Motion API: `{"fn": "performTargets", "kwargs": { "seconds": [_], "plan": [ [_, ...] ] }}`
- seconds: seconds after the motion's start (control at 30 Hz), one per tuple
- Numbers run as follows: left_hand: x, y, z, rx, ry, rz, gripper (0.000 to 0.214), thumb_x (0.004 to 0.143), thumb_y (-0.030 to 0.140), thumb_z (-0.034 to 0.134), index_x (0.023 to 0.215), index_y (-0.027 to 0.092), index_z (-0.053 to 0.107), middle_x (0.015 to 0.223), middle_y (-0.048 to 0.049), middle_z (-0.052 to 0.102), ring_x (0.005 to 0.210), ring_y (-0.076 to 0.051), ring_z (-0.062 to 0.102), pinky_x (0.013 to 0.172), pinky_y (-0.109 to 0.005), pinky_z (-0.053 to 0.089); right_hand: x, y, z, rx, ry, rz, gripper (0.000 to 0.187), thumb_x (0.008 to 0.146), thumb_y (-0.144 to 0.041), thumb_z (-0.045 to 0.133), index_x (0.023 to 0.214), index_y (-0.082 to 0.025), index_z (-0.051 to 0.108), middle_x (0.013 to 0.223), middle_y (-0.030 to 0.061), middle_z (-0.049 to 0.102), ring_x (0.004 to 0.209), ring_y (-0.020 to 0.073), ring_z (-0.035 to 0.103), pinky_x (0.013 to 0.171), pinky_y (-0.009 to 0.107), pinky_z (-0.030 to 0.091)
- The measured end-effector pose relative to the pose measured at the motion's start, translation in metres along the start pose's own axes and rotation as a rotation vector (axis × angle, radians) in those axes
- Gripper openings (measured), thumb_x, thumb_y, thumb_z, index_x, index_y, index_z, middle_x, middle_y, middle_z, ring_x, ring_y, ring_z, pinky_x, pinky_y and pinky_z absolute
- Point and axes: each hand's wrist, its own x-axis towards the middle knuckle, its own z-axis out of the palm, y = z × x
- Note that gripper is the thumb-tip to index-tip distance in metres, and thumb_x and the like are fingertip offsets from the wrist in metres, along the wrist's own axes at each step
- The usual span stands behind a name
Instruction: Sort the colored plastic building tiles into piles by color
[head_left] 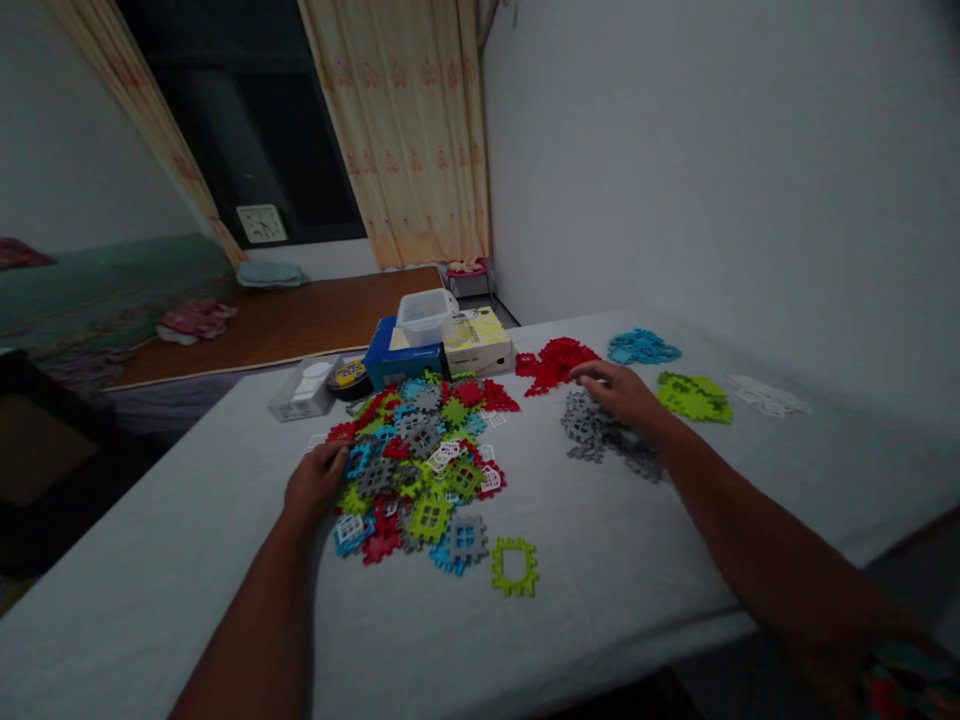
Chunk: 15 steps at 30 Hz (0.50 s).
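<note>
A mixed heap of coloured plastic interlocking tiles [420, 455] lies in the middle of the white table [187, 580]. My left hand [315, 482] rests at the heap's left edge, fingers curled onto a tile there. My right hand [619, 392] lies palm down over a pile of grey tiles [600, 432], fingers stretched toward a pile of red tiles [555, 362]. Sorted piles of blue tiles [641, 347], green tiles [694, 397] and white tiles [769, 396] lie further right. A lone green frame tile [514, 566] sits near the front.
At the table's far side stand a blue box [397, 362], a yellow-and-white box [480, 342] with a clear plastic tub [424, 314] on top, and a small white box [301, 390]. A white wall runs along the right. A curtain and dark window are behind.
</note>
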Motion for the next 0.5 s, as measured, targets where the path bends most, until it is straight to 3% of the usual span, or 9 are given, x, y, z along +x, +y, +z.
{"fn": "performTargets", "kwargs": {
  "seconds": [0.1, 0.2, 0.33, 0.5],
  "plan": [
    [-0.003, 0.006, -0.003, -0.005, 0.008, -0.008, 0.049, 0.086, 0.048, 0.04, 0.109, 0.021, 0.073, 0.114, -0.0072, 0.073, 0.105, -0.025, 0.066, 0.091, -0.034, 0.051, 0.015, -0.026, 0.044, -0.073, -0.283, -0.17, 0.03, 0.088, -0.028, 0.056, 0.114, -0.02, 0.071, 0.113, 0.0084, 0.072, 0.101, 0.0213, 0.068, 0.089, 0.036, 0.054],
    [-0.005, 0.011, -0.005, -0.014, 0.001, -0.016, 0.047, 0.086, 0.046, 0.041, 0.11, 0.021, 0.073, 0.113, -0.0066, 0.073, 0.105, -0.025, 0.066, 0.09, -0.033, 0.051, 0.038, -0.031, 0.085, -0.197, -0.41, -0.2, 0.035, 0.086, -0.023, 0.06, 0.119, -0.018, 0.069, 0.123, 0.0116, 0.069, 0.114, 0.0255, 0.064, 0.1, 0.04, 0.048],
    [-0.005, 0.013, -0.006, -0.031, -0.004, -0.012, 0.045, 0.086, 0.043, 0.042, 0.11, 0.022, 0.073, 0.113, -0.0059, 0.073, 0.106, -0.025, 0.065, 0.091, -0.034, 0.051, 0.073, -0.023, 0.128, -0.246, -0.356, -0.091, 0.044, 0.084, -0.013, 0.058, 0.127, -0.015, 0.064, 0.129, 0.0132, 0.065, 0.121, 0.0273, 0.06, 0.106, 0.04, 0.043],
    [-0.006, 0.014, -0.006, -0.027, 0.004, -0.004, 0.042, 0.087, 0.042, 0.042, 0.107, 0.023, 0.074, 0.112, -0.0053, 0.073, 0.106, -0.024, 0.065, 0.092, -0.033, 0.05, 0.095, -0.02, 0.164, -0.161, -0.287, -0.099, 0.038, 0.094, -0.026, 0.051, 0.13, -0.021, 0.061, 0.126, 0.0094, 0.067, 0.117, 0.024, 0.06, 0.103, 0.038, 0.044]
  ]
}}
